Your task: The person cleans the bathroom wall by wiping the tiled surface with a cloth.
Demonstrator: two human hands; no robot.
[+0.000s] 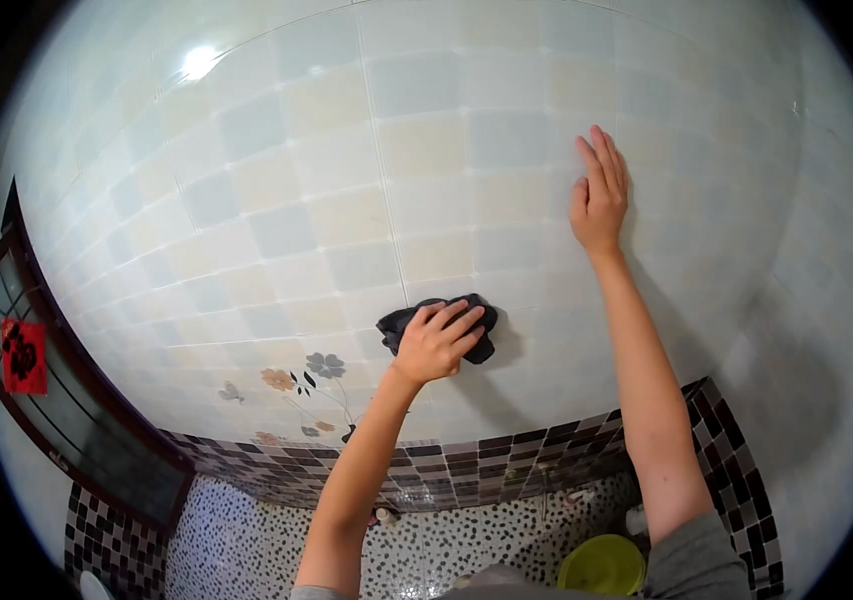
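My left hand [434, 346] presses a bunched black cloth [483, 347] against the tiled wall [427, 215], its fingers curled over the cloth. Part of the cloth is hidden under the hand. Higher up and to the right, my right hand [602, 197] rests against the same wall with fingers stretched upward and thumb a little apart; nothing is in it. The wall has pale blue, cream and white squares. Below and left of the cloth is a printed flower pattern [325, 366] on the tiles.
A yellow-green basin [602, 567] stands on the speckled floor [237, 540] at the lower right. At the left is a dark-framed glass door [112, 455] with a red paper decoration [25, 357]. Dark mosaic tiles [487, 465] line the wall's foot. Small items [385, 515] lie near it.
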